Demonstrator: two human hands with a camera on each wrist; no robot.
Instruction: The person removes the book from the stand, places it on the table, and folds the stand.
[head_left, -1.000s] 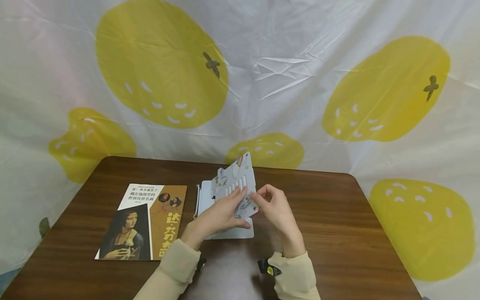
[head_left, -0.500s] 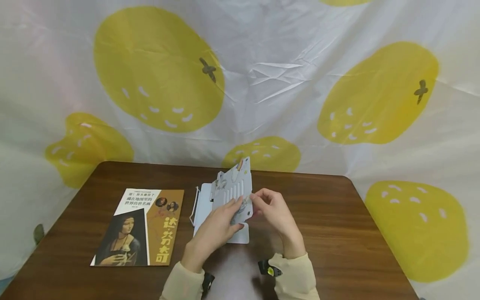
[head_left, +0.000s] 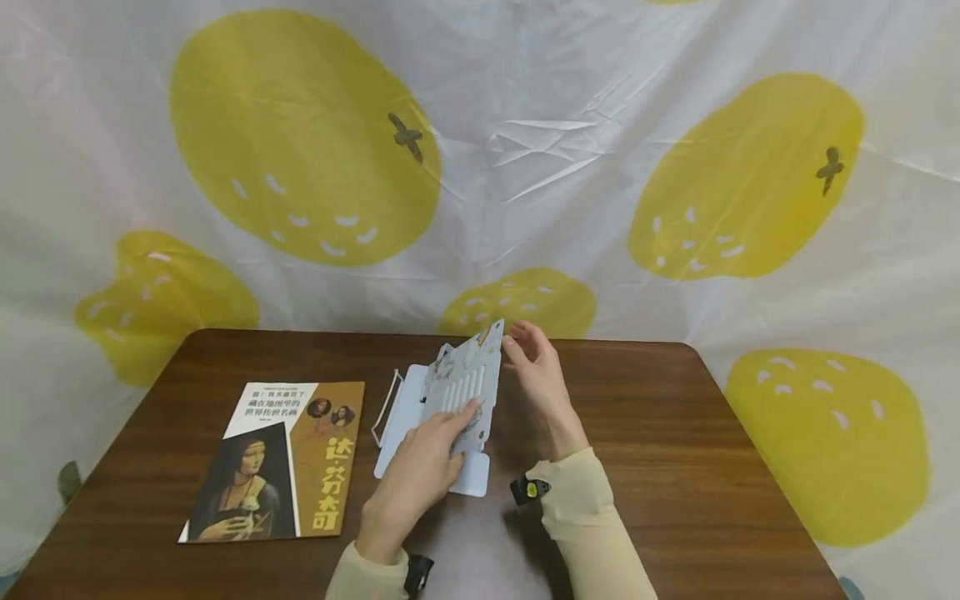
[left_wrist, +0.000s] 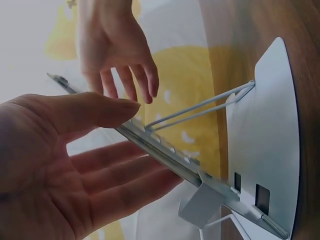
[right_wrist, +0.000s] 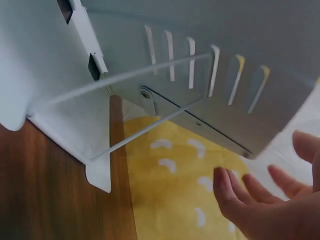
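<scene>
A pale metal book stand sits on the table in front of me, its patterned panel (head_left: 463, 375) tilted up from the light blue base plate (head_left: 401, 408). My left hand (head_left: 420, 467) grips the panel by its near edge; in the left wrist view the thumb (left_wrist: 112, 111) lies on one face and the fingers are behind the other. Loosely bent, my right hand (head_left: 543, 375) is beside the panel's far right corner and holds nothing. Seen from the right wrist, a wire support (right_wrist: 150, 127) runs from the base to the slots (right_wrist: 215, 70) in the panel's back.
To the left of the stand lies a picture book (head_left: 273, 467) with a painted portrait on its cover. A white curtain with yellow fruit shapes (head_left: 307, 142) hangs behind the wooden table (head_left: 660, 450). Another wire piece (head_left: 386, 408) sticks out at the stand's left side.
My right hand has let go of the panel's right edge and moved away from me to its far corner. The left hand still grips the panel, slightly lower in view.
</scene>
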